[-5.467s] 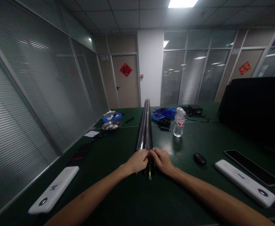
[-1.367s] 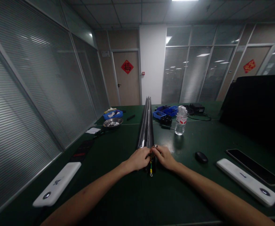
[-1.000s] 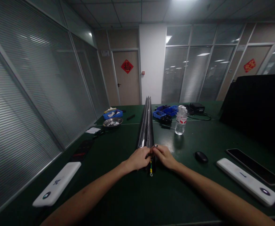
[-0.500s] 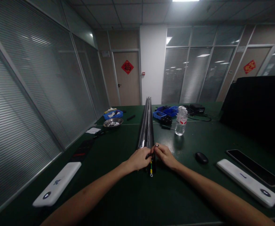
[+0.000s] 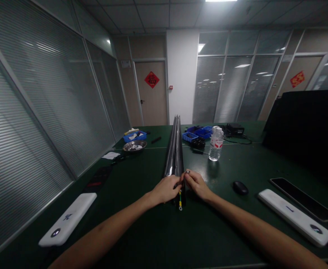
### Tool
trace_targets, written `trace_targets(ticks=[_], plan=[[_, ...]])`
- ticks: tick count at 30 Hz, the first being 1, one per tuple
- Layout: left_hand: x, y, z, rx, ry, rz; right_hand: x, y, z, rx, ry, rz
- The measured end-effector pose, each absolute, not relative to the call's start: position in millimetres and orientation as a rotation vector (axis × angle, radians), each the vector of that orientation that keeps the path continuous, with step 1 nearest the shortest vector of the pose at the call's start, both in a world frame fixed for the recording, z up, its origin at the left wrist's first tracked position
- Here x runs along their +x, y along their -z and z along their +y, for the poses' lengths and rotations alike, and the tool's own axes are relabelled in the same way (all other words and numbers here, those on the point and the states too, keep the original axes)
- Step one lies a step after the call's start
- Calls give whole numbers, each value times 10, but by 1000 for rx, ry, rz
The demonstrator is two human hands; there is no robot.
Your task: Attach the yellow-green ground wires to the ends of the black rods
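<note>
A long dark metal profile point(image 5: 171, 160) with a groove down its middle lies on the green table, pointing away from me. At its near end my left hand point(image 5: 167, 189) is closed, its fingertips pressed at the profile's end. My right hand point(image 5: 196, 184) is pinched close beside it, with a small shiny piece at its fingers, too small to name. A short yellow-green wire point(image 5: 180, 203) with a ring terminal hangs from below the fingers toward me. What the left fingertips grip is hidden.
On the right are a water bottle point(image 5: 215, 145), a black mouse point(image 5: 240, 188), a white device point(image 5: 295, 216) and a phone-like slab point(image 5: 304, 199). Blue bins point(image 5: 190, 137) stand farther back. On the left are a metal dish point(image 5: 135, 146), a blue tray point(image 5: 135, 136) and another white device point(image 5: 68, 219).
</note>
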State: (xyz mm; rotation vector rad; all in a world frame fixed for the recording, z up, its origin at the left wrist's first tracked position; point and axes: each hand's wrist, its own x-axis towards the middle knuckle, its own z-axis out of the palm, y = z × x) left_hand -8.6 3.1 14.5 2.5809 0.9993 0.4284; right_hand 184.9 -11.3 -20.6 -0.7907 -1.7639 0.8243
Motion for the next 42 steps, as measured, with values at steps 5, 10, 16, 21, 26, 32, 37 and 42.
trace_targets(ticks=[5,10,16,21,26,32,37,42], plan=[[-79,-91,61,2578,-437,1013,1835,207,-114,-848,-732,-1781],[-87,-66,79,2534,-461,1009,1763,220,-142,-954,-641,-1683],[-80,-102,56,2479,-497,970,1641,225,-233,-1104,-565,-1571],[-73,-122,47,2477,-490,962,1623,242,-251,-1151,-440,-1640],[-76,-126,53,2508,-501,953,1632,310,-200,-1190,-393,-1682],[-76,-127,59,2502,-489,943,1638,354,-168,-1215,-381,-1701],[-82,-87,71,2501,-510,927,1638,355,-179,-1194,-389,-1718],[-87,-86,70,2518,-465,958,1638,369,-173,-1198,-370,-1743]])
